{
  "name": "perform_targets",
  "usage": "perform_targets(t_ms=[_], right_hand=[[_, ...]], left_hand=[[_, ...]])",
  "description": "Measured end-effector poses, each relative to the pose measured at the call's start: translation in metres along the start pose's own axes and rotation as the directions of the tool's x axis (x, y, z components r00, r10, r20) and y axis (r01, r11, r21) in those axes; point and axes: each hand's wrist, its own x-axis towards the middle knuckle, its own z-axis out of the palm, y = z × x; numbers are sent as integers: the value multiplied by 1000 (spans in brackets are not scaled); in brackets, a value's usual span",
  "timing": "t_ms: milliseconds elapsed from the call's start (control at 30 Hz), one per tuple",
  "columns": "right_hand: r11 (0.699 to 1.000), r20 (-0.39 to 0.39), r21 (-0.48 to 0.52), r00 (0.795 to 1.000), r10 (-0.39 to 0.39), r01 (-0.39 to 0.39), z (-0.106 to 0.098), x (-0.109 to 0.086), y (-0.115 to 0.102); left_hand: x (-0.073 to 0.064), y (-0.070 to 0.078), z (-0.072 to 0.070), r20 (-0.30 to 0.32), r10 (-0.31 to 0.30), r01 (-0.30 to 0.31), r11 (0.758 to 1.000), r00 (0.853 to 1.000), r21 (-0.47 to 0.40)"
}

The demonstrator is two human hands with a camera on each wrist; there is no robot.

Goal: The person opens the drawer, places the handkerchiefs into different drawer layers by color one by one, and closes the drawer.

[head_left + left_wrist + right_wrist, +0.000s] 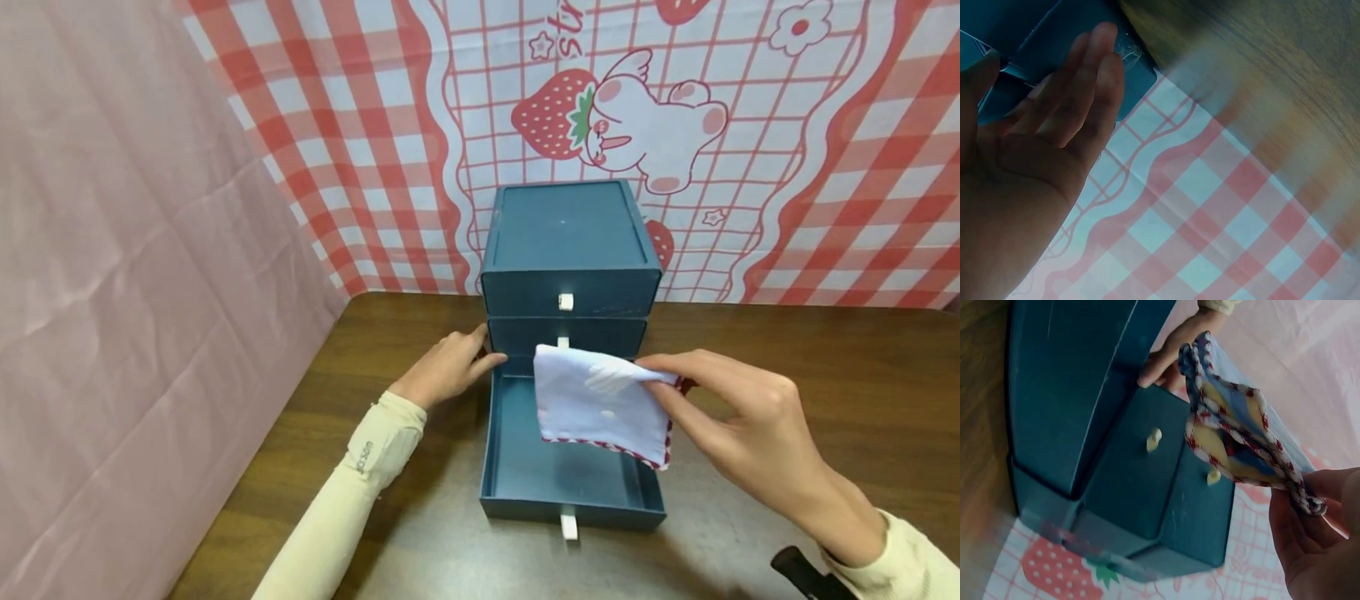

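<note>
My right hand (pixel 750 417) pinches a folded handkerchief (pixel 592 404) by its edge, thumb on one side and fingers on the other. The cloth is white outside with red-and-white stitched trim; in the right wrist view its folded layers (pixel 1235 431) show yellow and blue inside. It hangs over the pulled-out bottom drawer (pixel 525 450) of a dark teal drawer unit (pixel 562 225). At the unit's left side is my left hand (pixel 447 367), its fingers extended along the side wall and thumb by the front edge. The left wrist view shows those fingers (pixel 1094 81) nearly straight.
Above the bottom drawer are two pushed-in drawers with white pull tabs (pixel 566 302). The unit stands on a brown wooden table (pixel 750 333). A strawberry-print checked cloth (pixel 375 150) hangs behind, and a pink curtain (pixel 135 250) on the left. A black object (pixel 810 573) shows beneath my right wrist.
</note>
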Motion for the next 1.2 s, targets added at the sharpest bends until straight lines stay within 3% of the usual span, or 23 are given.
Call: perform_targets(t_ms=[233,367,567,733,1033,1100,1200], right_hand=[[997,5,77,1000,30,-31,20,0,6],[978,59,137,987,151,-158,28,-6,9],[901,141,245,933,332,-357,35,-15,10],[852,209,236,881,425,-467,39,-21,12],[773,340,251,801,493,-583,50,-31,29],[777,351,227,794,497,-587,53,-32,33],[816,335,160,808,485,-556,56,-34,38]], left_hand=[[-1,0,0,2,4,-4,1000,1000,-10],[0,1,0,0,1,-1,1000,1000,-7],[1,2,1,-2,-13,13,1000,1000,8],[1,2,1,11,-25,25,1000,1000,0],[-1,2,2,-8,-6,6,1000,1000,22],[-1,1,2,-14,0,0,1000,1000,24],[-1,1,0,-15,3,-2,1000,1000,17]])
